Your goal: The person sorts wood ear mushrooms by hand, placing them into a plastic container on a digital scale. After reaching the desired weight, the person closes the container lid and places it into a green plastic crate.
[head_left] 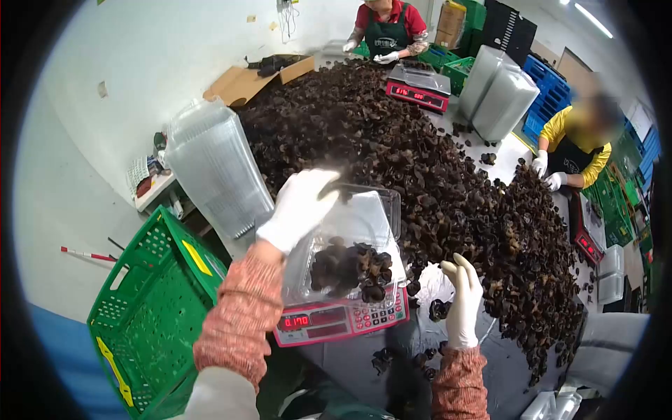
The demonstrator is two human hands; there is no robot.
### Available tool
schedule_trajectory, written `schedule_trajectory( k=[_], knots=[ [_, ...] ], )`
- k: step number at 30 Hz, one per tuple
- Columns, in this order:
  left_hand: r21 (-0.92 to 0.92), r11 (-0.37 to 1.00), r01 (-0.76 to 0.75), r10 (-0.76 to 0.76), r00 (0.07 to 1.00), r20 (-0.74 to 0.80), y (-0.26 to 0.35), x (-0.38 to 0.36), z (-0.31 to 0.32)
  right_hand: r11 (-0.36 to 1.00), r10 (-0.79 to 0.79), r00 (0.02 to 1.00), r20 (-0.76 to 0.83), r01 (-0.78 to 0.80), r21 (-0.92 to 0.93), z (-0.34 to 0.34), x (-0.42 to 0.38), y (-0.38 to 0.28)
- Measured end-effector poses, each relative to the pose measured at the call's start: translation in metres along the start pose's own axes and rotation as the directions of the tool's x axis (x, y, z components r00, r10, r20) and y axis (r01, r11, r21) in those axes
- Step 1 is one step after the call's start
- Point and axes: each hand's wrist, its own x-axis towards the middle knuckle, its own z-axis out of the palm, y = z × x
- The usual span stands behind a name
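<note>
My left hand point(299, 210), in a white glove, is over the upper left part of a clear plastic tray point(297, 269). Its fingertips are blurred, and I cannot make out whether they hold anything. Dark wood ear mushrooms point(350, 269) lie in the tray, some smeared by motion. Under the tray is a red scale point(343, 322) whose lit display reads 0.170. My right hand point(463, 301), gloved too, is raised to the right of the scale, thumb and fingers apart and nothing in them. Close by it, a few loose mushrooms point(439, 309) lie on the table.
A large heap of mushrooms point(434, 175) spreads across the table. Stacked clear trays point(217, 168) stand at left, above a green crate point(154, 315). Two co-workers, in red point(388, 31) and yellow sleeves point(577, 140), work across the heap near other scales point(420, 84).
</note>
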Motion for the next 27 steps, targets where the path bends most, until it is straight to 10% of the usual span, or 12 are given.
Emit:
schedule_trajectory(
  k=[6,13,22,25,27],
  knots=[
    [0.371,0.883,-0.287,0.15,0.922,0.356,-0.03,0.044,0.052,0.995,0.088,0.99,-0.107,-0.091,-0.031,-0.074,-0.053,0.05],
    [0.407,0.834,-0.373,0.201,0.892,0.405,-0.037,0.042,0.07,0.983,0.169,0.97,-0.174,-0.178,-0.039,-0.123,-0.088,0.069],
    [0.1,0.941,-0.324,0.317,0.945,0.078,-0.002,0.019,0.026,0.968,0.142,0.957,-0.251,-0.188,-0.169,-0.124,-0.111,0.052],
    [-0.121,0.986,-0.113,0.114,0.994,-0.005,0.044,-0.031,-0.011,0.93,0.165,0.967,-0.194,-0.218,-0.295,-0.109,-0.121,0.032],
    [-0.079,0.99,-0.114,0.126,0.977,0.173,0.045,-0.062,-0.011,0.947,0.234,0.963,-0.135,-0.257,-0.19,-0.105,-0.133,0.051]
  ],
)
